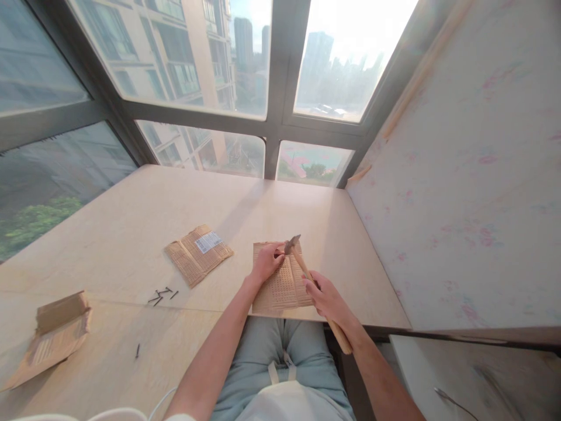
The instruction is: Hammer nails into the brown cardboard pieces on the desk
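My right hand (323, 297) is closed around the wooden handle of a hammer (309, 275), whose metal head hovers just above a cardboard sheet (280, 286) marked with rows of small dents. My left hand (266, 261) rests on the top edge of that sheet with its fingers pinched together right under the hammer head; whatever they pinch is too small to make out. The sheet lies at the near edge of a pale plywood table (131, 204).
A second cardboard piece with a white label (198, 254) lies to the left. Several loose dark nails (161, 296) lie further left, one more nail (137, 351) nearer. A folded cardboard box (50, 336) is at far left. Windows stand behind, a wall panel on the right.
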A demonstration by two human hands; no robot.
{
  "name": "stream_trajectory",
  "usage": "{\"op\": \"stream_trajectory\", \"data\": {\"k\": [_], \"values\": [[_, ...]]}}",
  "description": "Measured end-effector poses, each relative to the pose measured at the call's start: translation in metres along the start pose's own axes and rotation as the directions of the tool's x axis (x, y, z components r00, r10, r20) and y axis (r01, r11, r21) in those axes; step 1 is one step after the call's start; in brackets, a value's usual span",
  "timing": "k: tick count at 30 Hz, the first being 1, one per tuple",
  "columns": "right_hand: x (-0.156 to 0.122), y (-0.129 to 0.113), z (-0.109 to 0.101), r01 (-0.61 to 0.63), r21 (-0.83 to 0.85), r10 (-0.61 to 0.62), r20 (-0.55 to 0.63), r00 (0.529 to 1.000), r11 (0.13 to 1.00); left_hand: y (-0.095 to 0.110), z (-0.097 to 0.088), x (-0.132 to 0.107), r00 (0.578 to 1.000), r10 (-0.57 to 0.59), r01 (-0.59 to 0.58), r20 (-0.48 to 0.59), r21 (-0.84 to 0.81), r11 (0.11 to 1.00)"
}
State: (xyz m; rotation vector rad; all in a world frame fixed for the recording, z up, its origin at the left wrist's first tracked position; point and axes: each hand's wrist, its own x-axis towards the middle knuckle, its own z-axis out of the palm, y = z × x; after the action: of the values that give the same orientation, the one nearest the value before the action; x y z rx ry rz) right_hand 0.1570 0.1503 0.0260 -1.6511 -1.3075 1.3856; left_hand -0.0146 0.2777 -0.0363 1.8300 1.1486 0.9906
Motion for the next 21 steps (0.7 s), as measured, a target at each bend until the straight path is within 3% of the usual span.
{"op": "stream_trajectory", "data": {"k": [7, 14, 18, 21], "values": [[-0.001, 0.001, 0.003, -0.024, 0.059, 0.024, 0.016, 1.0, 0.998, 0.0, 0.0, 0.0, 1.0, 0.017, -0.016, -0.006, 0.041, 0.999], [-0.011, -0.011, 0.003, 0.036, 0.257, -0.03, -0.027, 0.999, 0.966, 0.003, -0.003, 0.0, 1.0, -0.017, 0.017, 0.005, 0.004, 1.0], [-0.018, -0.006, 0.002, 0.019, 0.318, -0.003, -0.05, 0.999, 0.948, 0.012, -0.027, -0.01, 0.999, 0.035, -0.034, -0.024, 0.042, 0.999], [-0.024, 0.004, 0.001, 0.018, 0.359, 0.007, -0.067, 0.998, 0.933, 0.017, -0.058, -0.035, 0.977, 0.05, -0.028, -0.208, 0.106, 0.994]]}}
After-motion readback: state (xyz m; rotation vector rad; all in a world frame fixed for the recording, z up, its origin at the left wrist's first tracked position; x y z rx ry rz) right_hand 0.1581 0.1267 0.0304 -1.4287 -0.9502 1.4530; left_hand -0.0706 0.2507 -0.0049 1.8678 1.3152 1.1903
